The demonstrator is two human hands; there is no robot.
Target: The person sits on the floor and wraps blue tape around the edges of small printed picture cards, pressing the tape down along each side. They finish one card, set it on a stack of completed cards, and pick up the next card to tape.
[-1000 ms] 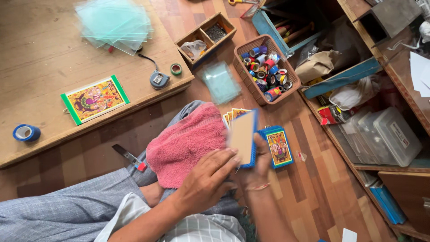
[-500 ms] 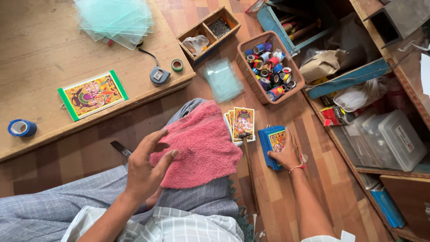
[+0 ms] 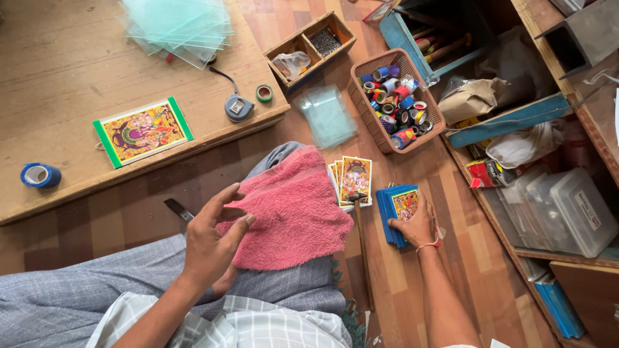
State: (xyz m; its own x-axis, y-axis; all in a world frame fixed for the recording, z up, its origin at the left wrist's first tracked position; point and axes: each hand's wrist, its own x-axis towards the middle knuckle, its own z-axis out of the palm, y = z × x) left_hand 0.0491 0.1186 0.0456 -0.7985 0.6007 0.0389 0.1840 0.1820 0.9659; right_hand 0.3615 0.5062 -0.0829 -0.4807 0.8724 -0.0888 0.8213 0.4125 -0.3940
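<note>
The left hand (image 3: 213, 241) hovers with fingers spread and empty over the near edge of a pink towel (image 3: 290, 209) draped across the person's knee. Just right of the towel lie a few printed picture cards (image 3: 353, 180) on the wooden floor (image 3: 464, 251), a small hammer (image 3: 360, 238) across them. Farther right, the right hand (image 3: 416, 225) rests open and flat on a stack of blue-edged picture frames (image 3: 396, 200), gripping nothing.

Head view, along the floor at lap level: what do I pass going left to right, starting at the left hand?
Left hand → pink towel → small stack of picture cards → blue-edged stack of framed pictures → right hand resting on that stack → clear plastic boxes.
</note>
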